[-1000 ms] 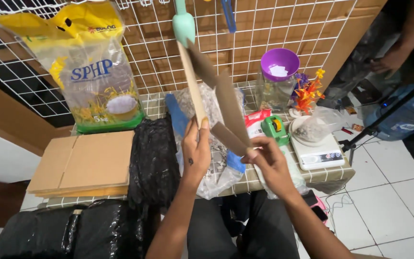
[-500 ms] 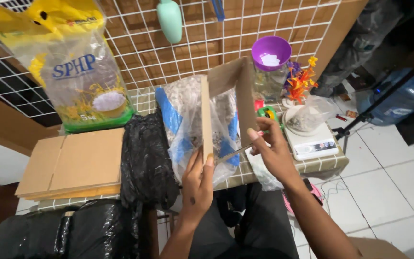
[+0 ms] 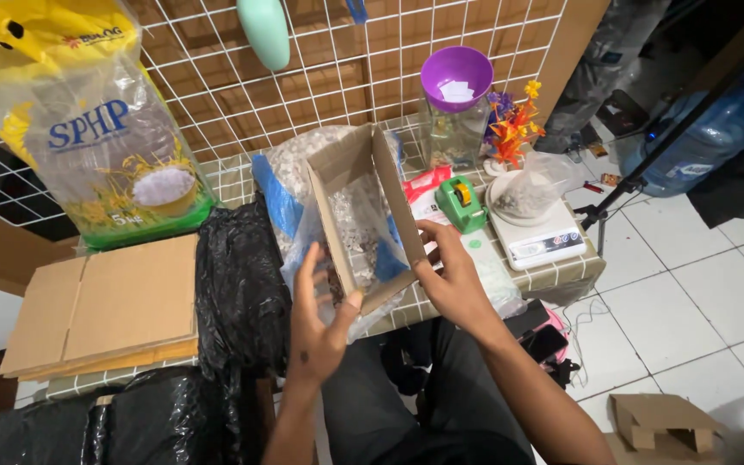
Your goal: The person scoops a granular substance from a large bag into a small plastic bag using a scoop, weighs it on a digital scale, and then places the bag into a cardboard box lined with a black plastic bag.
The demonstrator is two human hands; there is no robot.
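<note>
I am holding a small cardboard box [image 3: 362, 220] up in the centre of the frame, its open frame tilted so I am looking straight through it at the clear plastic bags [image 3: 337, 185] of pale bits lying behind on the tiled table [image 3: 561, 277]. My left hand [image 3: 319, 325] is spread flat, fingers loose, thumb pressing the lower left corner, while my right hand [image 3: 451, 280] is pinching the lower right wall between thumb and fingers. I am judging the box to be light, thin and fairly stiff along its creases yet quick to rack sideways or buckle, so the corners and folded edges look like the safest places to take it, not the middle of a panel. Just right of it a green tape dispenser [image 3: 461, 202] is sitting beside a white kitchen scale [image 3: 542, 244] carrying a bowl. Above those, a jar with a purple lid [image 3: 455, 79] and an orange paper flower [image 3: 515, 125] are standing against the wire grid [image 3: 217, 82]. At the left, flat cardboard sheets [image 3: 105, 306] are lying beside crumpled black plastic [image 3: 238, 284], and a big yellow sack of rice [image 3: 88, 129] is leaning in the upper left of the frame.
</note>
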